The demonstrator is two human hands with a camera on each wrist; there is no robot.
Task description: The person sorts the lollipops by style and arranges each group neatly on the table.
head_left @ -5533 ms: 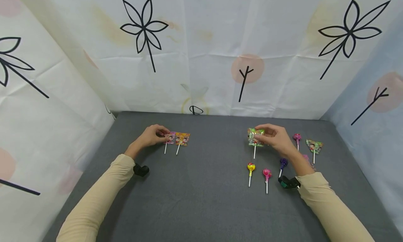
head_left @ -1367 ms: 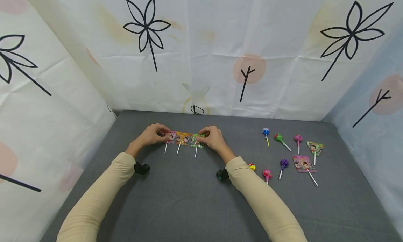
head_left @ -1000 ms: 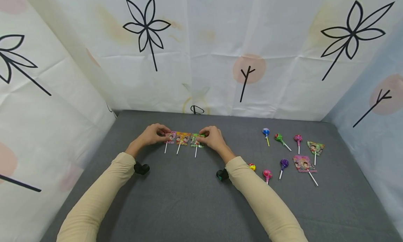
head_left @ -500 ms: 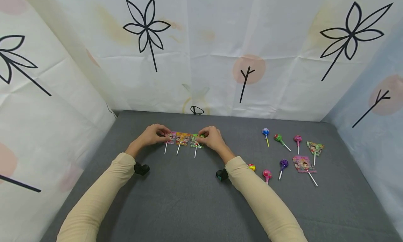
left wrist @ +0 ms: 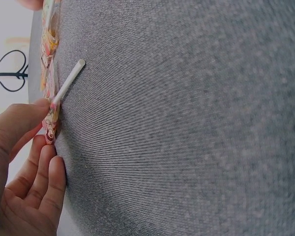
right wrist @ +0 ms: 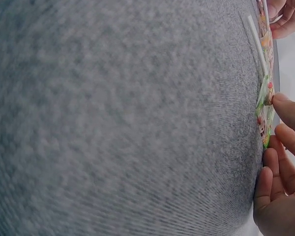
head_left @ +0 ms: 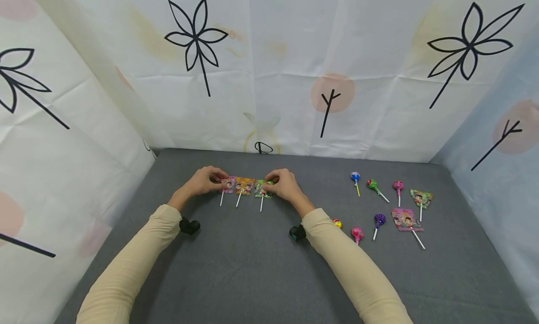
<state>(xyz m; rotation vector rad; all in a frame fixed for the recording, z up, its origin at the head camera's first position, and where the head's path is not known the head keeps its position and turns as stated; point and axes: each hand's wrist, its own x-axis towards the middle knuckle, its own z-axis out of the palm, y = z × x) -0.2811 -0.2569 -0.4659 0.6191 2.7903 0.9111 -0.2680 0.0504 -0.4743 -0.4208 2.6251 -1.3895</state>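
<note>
Three flat-wrapped lollipops lie in a row on the grey cloth. The left hand (head_left: 205, 180) pinches the edge of the pink-wrapped lollipop (head_left: 229, 185) at the row's left end; its thumb (left wrist: 27, 118) lies on the wrapper. An orange-wrapped lollipop (head_left: 244, 186) sits in the middle, untouched. At the right end, the right hand (head_left: 285, 186) pinches the green-wrapped lollipop (head_left: 259, 188), partly covering its wrapper. In the right wrist view, that green wrapper (right wrist: 265, 118) stands at the thumb and fingertips. All three white sticks point toward the person.
To the right lie round lollipops: blue (head_left: 355, 176), green (head_left: 372, 184), pink (head_left: 398, 185), purple (head_left: 380, 219), another pink (head_left: 357, 233), and a yellow one (head_left: 337, 223) partly behind the right sleeve. Flat-wrapped green (head_left: 421, 197) and pink (head_left: 404, 218) lollipops lie farther right. A patterned curtain (head_left: 286, 113) hangs behind.
Since the oldest frame, my right hand has carried the green-wrapped lollipop leftward to the row beside the orange one. Over the last second both hands stay almost still.
</note>
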